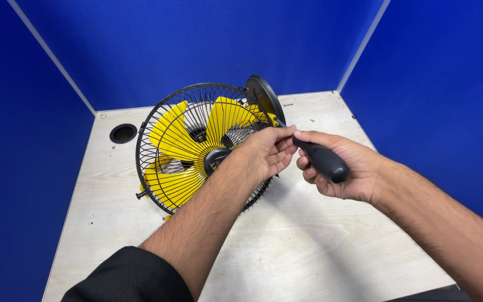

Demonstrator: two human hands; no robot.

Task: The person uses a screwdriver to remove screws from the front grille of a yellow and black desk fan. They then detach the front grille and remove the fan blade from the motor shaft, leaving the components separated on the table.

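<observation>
A small fan with yellow blades (177, 142) inside a black wire cage (157, 120) lies tilted on a pale wooden desk (308, 235). Its round black base (263, 95) sticks up behind the cage. My right hand (339, 168) grips the black handle of a screwdriver (322, 159), whose thin shaft points toward the cage rim near the base. My left hand (266, 151) rests on the cage's right edge, with its fingertips pinched around the shaft near the tip. The tip itself is hidden by my fingers.
Blue partition walls (197, 45) close in the desk on the left, back and right. A round cable hole (123, 133) sits at the desk's back left. A small screw-like piece (288, 104) lies on the desk beside the fan base.
</observation>
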